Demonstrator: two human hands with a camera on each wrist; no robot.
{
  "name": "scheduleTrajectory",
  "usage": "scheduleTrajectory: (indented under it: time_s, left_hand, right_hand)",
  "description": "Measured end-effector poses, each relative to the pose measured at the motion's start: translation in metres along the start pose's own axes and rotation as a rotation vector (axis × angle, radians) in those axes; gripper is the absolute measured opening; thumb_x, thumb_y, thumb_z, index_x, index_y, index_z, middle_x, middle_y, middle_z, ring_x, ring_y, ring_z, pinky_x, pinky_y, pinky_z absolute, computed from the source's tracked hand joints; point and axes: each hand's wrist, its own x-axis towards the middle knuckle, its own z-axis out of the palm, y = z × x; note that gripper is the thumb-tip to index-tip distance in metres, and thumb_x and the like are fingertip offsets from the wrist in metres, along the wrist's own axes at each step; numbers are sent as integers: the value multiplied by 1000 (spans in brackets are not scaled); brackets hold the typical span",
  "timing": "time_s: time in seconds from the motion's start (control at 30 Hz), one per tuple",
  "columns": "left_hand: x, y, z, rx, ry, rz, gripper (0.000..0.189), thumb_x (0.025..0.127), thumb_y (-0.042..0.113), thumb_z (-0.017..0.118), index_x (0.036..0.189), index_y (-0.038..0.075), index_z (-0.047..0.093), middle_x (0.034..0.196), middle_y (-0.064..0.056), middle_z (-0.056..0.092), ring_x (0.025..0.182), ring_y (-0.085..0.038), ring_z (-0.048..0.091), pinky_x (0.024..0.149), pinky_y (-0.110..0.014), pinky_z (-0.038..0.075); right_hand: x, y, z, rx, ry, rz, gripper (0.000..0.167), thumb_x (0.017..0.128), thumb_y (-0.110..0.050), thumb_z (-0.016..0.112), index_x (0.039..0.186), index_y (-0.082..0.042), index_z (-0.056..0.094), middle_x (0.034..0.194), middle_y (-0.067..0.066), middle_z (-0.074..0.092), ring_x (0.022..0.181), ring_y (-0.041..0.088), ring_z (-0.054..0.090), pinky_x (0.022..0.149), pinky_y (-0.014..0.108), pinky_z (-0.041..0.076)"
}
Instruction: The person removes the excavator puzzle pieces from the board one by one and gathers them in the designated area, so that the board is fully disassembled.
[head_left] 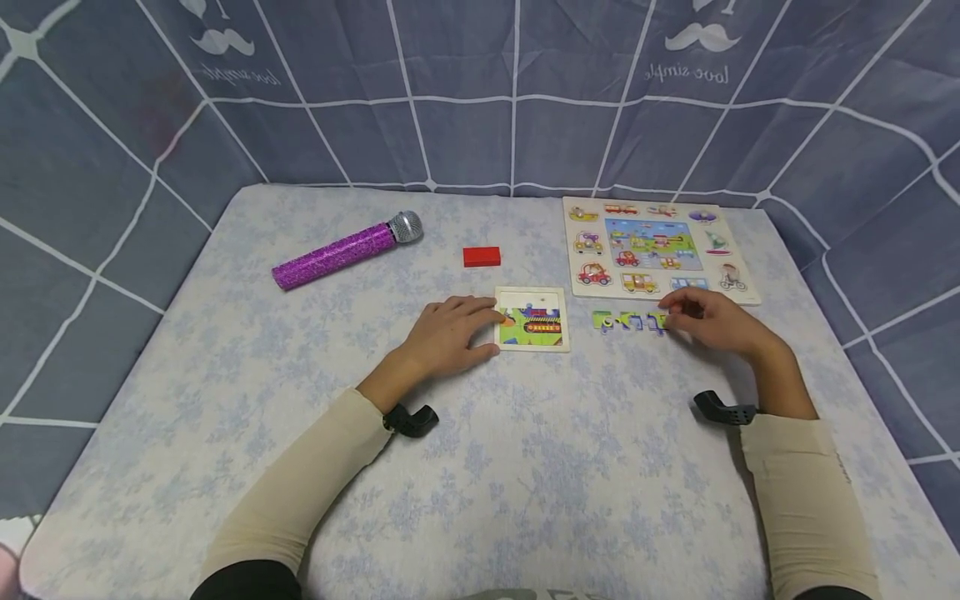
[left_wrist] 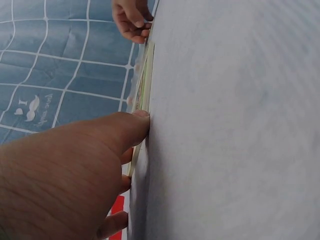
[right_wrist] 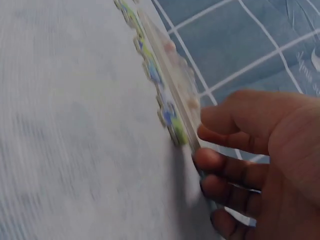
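Observation:
A small square jigsaw tray (head_left: 530, 347) with a light wooden rim lies mid-table, partly filled with pieces showing a colourful vehicle. My left hand (head_left: 452, 335) rests at its left side, thumb by the near corner and a finger over the rim. In the left wrist view, that thumb touches the edge of the tray (left_wrist: 151, 55). Several loose jigsaw pieces (head_left: 632, 321) lie in a row to the right of the tray. My right hand (head_left: 712, 320) hovers at the row's right end, fingers loosely bent. The right wrist view shows a gap between its fingertips and the pieces (right_wrist: 172, 125).
Behind the loose pieces lies a large wooden vehicle puzzle board (head_left: 588, 290). A red block (head_left: 482, 257) sits beyond the small tray. Further left is a purple glittery microphone (head_left: 337, 256). A grey-blue checked curtain (head_left: 465, 142) borders the flowered tablecloth (head_left: 480, 483).

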Motion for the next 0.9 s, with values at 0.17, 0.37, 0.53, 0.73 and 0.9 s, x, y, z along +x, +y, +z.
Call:
scheduleTrajectory:
  time_s: [0.17, 0.37, 0.53, 0.73, 0.9]
  left_hand:
    - [0, 1, 0, 1, 2, 8, 52, 99, 50, 61, 146, 30, 54, 159, 0, 38, 143, -27, 35, 104, -55, 34]
    - [-1, 2, -1, -8, 5, 11, 51, 99, 49, 61, 146, 29, 55, 159, -1, 39, 142, -28, 35, 104, -56, 34]
    - [-2, 1, -3, -16, 11, 14, 50, 100, 48, 61, 144, 28, 56, 158, -1, 40, 141, -29, 37, 103, -56, 35]
    - [-3, 0, -3, -11, 17, 12, 49, 100, 48, 61, 144, 27, 56, 157, -1, 42, 140, -30, 39, 102, -57, 36]
    - [-3, 1, -5, -16, 18, 20, 47, 99, 47, 62, 140, 24, 57, 156, -2, 43, 140, -29, 40, 103, -57, 36]
  right_hand:
    - [5, -14, 7, -15, 45, 5, 29, 103, -14, 59, 125, 6, 60, 116, 22, 60, 101, 29, 55, 80, 31, 46]
    - [26, -55, 27, -66, 63, -138, 29, 100, -10, 63, 124, 6, 61, 124, 25, 57, 117, 43, 48, 94, 58, 39]
    - [54, -104, 55, -123, 10, -247, 28, 98, -13, 68, 123, -1, 65, 124, 17, 61, 118, 39, 50, 93, 57, 37]
    - [91, -140, 93, -214, -106, -302, 28, 99, -20, 65, 124, -8, 69, 123, 11, 61, 115, 33, 49, 92, 54, 35]
    - [101, -144, 112, -330, -159, -245, 20, 97, -19, 67, 115, -15, 74, 112, 5, 60, 105, 27, 47, 84, 51, 34]
